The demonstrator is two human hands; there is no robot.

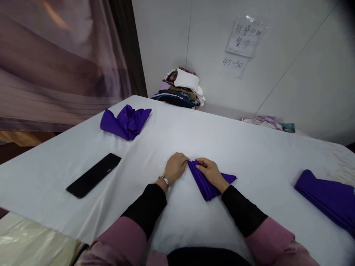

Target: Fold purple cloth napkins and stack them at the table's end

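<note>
A purple cloth napkin (204, 182), gathered into narrow pleats, lies on the white-covered table (133, 221) in front of me. My left hand (176, 166) is closed, with thumb and forefinger pinching the tip of the napkin's far left end. Just right of it, my right hand (210, 170) grips the pleats near the same end, its thumb on top and its fingers on the far side. The pleats fan out toward me, and a pointed corner sticks out to the right beyond my right wrist. My palms hide part of the cloth.
A purple napkin folded into a shape (126, 122) stands at the back left. Nearer lies a black phone (94, 175). A stack of flat purple napkins (327, 199) is at the right edge. Behind the table, piled clothes (180, 88) rest by the wall.
</note>
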